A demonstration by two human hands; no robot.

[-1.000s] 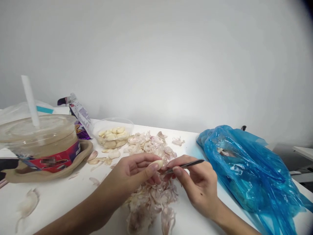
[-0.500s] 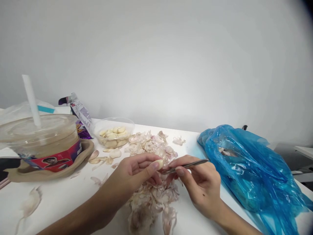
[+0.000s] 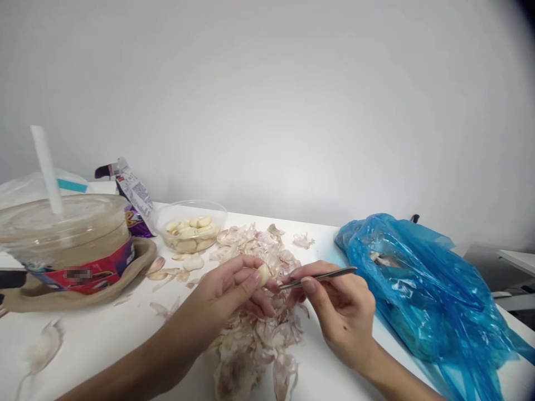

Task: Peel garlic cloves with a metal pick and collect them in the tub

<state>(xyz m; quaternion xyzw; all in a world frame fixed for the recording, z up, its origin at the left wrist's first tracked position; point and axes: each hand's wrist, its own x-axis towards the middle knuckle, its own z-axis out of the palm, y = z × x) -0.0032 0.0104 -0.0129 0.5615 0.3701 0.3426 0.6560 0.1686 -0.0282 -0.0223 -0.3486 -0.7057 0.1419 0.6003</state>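
Between the thumb and fingers of my left hand (image 3: pixel 238 289) is a pale, peeled garlic clove (image 3: pixel 263 275). My right hand (image 3: pixel 340 306) grips a thin dark metal tool (image 3: pixel 330 274), perhaps a small knife or tweezers; its kind is not clear. The tool's tip points left, close to the fingers of my left hand. Beneath both hands spreads a heap of garlic skins (image 3: pixel 246 348). Behind my left hand, a clear plastic bowl (image 3: pixel 217 214) holds several peeled cloves (image 3: pixel 190 229).
A large drink cup (image 3: pixel 79 239) with a white straw (image 3: pixel 47 170) stands at left in a cardboard holder (image 3: pixel 144 257). Behind it is a purple snack packet (image 3: pixel 137 206). A blue plastic bag (image 3: pixel 426 289) lies at right. Loose skins (image 3: pixel 44 348) are scattered on the white table (image 3: pixel 108 345).
My left hand has drawn slightly left with the clove, which has turned more upright and sits farther from the tool. My right hand keeps its grip. The whole view has shifted slightly.
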